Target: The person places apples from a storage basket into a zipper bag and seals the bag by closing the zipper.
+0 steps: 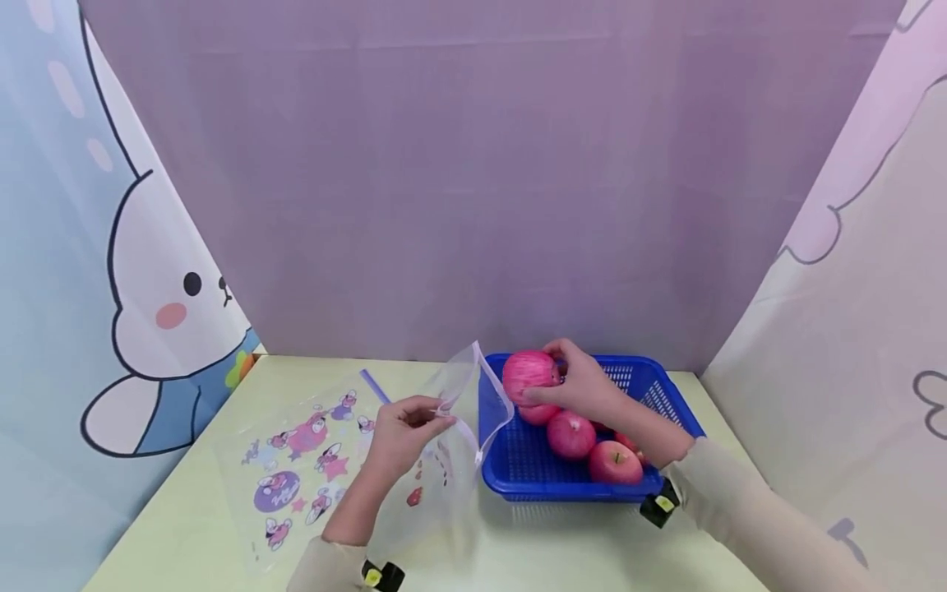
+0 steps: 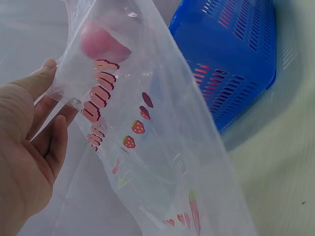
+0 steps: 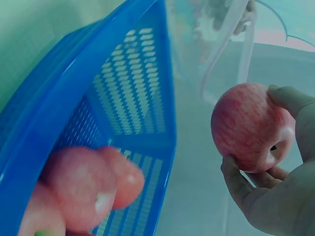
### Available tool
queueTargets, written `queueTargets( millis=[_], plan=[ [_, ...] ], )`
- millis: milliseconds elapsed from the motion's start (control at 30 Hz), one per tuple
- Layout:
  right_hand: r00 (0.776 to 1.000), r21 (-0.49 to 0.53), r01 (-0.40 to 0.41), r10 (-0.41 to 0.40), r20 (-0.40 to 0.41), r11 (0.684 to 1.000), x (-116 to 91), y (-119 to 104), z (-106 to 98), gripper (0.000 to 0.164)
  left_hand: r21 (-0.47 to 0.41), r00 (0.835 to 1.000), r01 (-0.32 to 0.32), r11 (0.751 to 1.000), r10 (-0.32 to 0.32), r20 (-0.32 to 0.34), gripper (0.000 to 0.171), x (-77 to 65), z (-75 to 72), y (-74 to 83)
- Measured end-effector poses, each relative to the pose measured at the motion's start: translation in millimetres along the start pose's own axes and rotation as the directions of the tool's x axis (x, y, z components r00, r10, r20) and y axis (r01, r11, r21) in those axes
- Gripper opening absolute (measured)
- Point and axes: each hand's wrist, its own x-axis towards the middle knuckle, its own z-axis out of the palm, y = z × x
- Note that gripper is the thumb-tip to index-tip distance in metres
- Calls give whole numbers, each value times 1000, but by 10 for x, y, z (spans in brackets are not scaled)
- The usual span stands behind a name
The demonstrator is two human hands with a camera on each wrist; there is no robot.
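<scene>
My right hand [image 1: 588,386] grips a red streaked apple [image 1: 527,376], held above the left end of the blue basket [image 1: 562,492]. In the right wrist view the apple [image 3: 248,123] sits between thumb and fingers, its stem hollow turned toward the hand. My left hand [image 1: 403,432] pinches the rim of a clear plastic zip bag [image 2: 162,118] printed with letters and strawberries. The bag's mouth gapes toward the basket, close to the held apple. More red fruit lies in the basket, among it an apple with a stem [image 1: 616,462] and a round pinkish-red fruit [image 1: 571,434].
A second clear bag [image 1: 296,485] with pink and purple cartoon prints lies flat on the pale yellow table [image 1: 170,526] at the left. A purple strip [image 1: 375,386] shows at its far edge. Printed curtains flank the table, and a plain mauve curtain [image 1: 473,205] hangs behind.
</scene>
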Motion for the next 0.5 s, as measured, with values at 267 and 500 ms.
queueTargets(
  millis=[267,500],
  plan=[
    [998,70,49,-52,45,996,46,-133,190,70,-11,1000,14,1000,-14,-3,19,-19,53,-14],
    [995,39,58,-60,74,998,79,-241,312,68,8,999,34,999,-34,-25,20,-2,59,-8]
  ],
)
